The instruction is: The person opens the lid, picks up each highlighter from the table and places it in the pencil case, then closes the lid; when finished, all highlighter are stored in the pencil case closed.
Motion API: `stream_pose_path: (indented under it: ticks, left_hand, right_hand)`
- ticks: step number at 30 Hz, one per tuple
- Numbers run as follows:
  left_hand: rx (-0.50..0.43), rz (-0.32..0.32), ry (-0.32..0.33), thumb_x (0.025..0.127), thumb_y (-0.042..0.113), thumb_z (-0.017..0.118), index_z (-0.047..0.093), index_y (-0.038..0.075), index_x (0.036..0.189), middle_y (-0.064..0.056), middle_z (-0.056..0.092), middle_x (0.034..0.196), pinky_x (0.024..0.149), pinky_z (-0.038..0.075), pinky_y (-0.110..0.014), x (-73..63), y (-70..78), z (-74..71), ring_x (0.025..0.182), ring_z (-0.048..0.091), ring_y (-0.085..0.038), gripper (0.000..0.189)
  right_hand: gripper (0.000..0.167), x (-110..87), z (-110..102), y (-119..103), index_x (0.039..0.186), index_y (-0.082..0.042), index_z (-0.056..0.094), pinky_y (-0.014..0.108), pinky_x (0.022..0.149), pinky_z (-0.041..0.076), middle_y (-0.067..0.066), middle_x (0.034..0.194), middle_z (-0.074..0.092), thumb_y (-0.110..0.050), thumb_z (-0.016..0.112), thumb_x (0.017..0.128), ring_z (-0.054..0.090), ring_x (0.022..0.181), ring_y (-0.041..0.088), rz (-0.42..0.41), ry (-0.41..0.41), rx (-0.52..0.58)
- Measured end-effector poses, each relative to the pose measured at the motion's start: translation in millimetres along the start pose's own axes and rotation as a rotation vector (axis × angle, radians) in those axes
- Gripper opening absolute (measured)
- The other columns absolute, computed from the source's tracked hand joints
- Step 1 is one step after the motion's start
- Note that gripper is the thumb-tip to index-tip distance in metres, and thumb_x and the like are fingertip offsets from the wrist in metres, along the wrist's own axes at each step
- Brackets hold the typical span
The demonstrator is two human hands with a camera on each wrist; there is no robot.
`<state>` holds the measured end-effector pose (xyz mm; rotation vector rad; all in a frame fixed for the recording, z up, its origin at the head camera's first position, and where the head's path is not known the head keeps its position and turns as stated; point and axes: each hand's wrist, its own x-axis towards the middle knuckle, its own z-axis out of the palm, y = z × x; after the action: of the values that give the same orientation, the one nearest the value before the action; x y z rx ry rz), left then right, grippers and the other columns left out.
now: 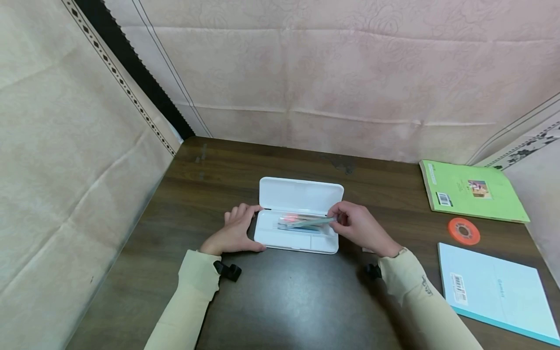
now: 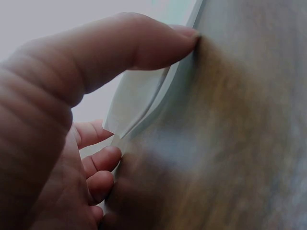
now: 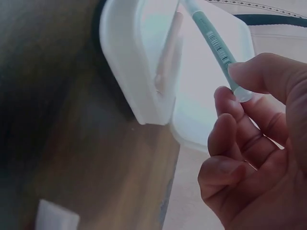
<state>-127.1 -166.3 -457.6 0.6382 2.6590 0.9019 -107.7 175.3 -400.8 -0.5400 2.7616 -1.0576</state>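
Observation:
A white pencil case point(image 1: 286, 241) lies on the table with its lid point(image 1: 302, 193) raised at the back. My left hand point(image 1: 238, 231) grips its left side, the thumb on the front corner and the index finger near the hinge; in the left wrist view, the thumb point(image 2: 134, 43) overlaps the case edge point(image 2: 139, 96). Above the tray, my right hand point(image 1: 356, 224) pinches the end of a green pen point(image 3: 216, 43) between thumb and fingers. The pen is tilted, with a barcode on its barrel. Several other pens point(image 1: 290, 219) are in the case, partly covered by it.
To the right lie a green book point(image 1: 485, 204), an orange ring-shaped roll point(image 1: 463, 231) and a light blue book point(image 1: 494, 291). A small white block point(image 3: 56, 218) sits on the table near my right wrist. Patterned cloth point(image 1: 328, 87) hangs behind the table.

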Motion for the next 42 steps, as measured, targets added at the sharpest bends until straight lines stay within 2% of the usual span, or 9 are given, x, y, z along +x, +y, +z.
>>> stream_pose_path:
  ticks: [6,18,24,32,42]
  left_hand:
    - [0.0,-0.003,-0.006,0.066,0.049,0.085,0.036,0.016,0.145,-0.008,0.044,0.121,0.084,0.019,-0.041,0.8,-0.1,0.2,0.104,0.034,-0.023,0.098]
    - [-0.001,-0.007,-0.009,0.067,0.049,0.085,0.036,0.016,0.145,-0.009,0.044,0.123,0.084,0.019,-0.041,0.9,2.4,-0.8,0.105,0.034,-0.024,0.098]
    - [-0.003,-0.006,-0.012,0.067,0.049,0.085,0.036,0.016,0.146,-0.009,0.043,0.123,0.084,0.019,-0.041,1.3,2.4,-0.7,0.105,0.034,-0.024,0.098]
    - [0.003,-0.006,-0.015,0.067,0.049,0.085,0.036,0.016,0.146,-0.01,0.043,0.123,0.084,0.019,-0.041,2.0,2.6,-0.5,0.105,0.034,-0.024,0.098]
    - [-0.002,-0.01,-0.014,0.067,0.049,0.085,0.036,0.016,0.146,-0.01,0.043,0.125,0.084,0.019,-0.041,0.7,1.6,-1.1,0.106,0.034,-0.024,0.098]
  right_hand:
    - [0.014,4.5,7.9,1.0,0.099,-0.01,0.066,0.025,0.059,0.043,0.0,0.083,0.057,-0.009,0.072,0.087,0.049,0.071,0.016,0.011,-0.019,-0.007]
    - [0.012,4.9,11.7,0.3,0.097,-0.012,0.066,0.025,0.062,0.043,-0.002,0.086,0.059,-0.011,0.073,0.087,0.05,0.073,0.017,-0.033,0.0,-0.044]
    - [0.012,2.4,8.4,-0.6,0.099,-0.011,0.066,0.025,0.061,0.043,-0.002,0.085,0.058,-0.01,0.071,0.088,0.051,0.072,0.018,-0.042,0.004,-0.035]
    - [0.015,-1.7,-0.5,2.7,0.102,-0.012,0.067,0.025,0.062,0.046,-0.001,0.085,0.059,-0.013,0.073,0.088,0.052,0.075,0.017,0.01,0.007,-0.011]
    - [0.014,-14.4,-20.6,13.1,0.102,-0.016,0.067,0.025,0.065,0.047,-0.002,0.086,0.061,-0.014,0.072,0.089,0.055,0.075,0.016,0.011,0.061,-0.036]
